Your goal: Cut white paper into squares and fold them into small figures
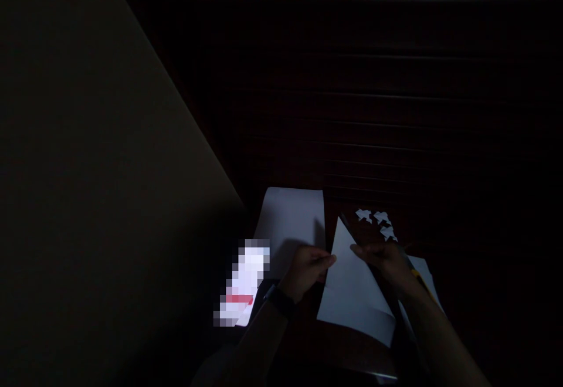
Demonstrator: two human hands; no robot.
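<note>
Between my two hands is a white sheet of paper (354, 293), its top narrowing to a folded point and its lower edge spreading out above the dark table. My left hand (307, 270), with a dark band on the wrist, pinches the sheet's left edge between thumb and fingers. On the opposite edge, my right hand (387, 262) grips the same sheet, thumb on top. Just beyond the right hand lie small folded paper pieces (363, 216). Part of another white paper (424, 272) shows beneath my right forearm, along with a thin yellow-and-dark item (417, 275) whose kind I cannot make out.
A larger white sheet (292, 217) lies flat behind my left hand. To the left, a phone (244, 284) glows, its screen blurred out. A pale wall (109, 170) rises on the left, and dark slatted wood (360, 99) stands behind the table. The scene is very dim.
</note>
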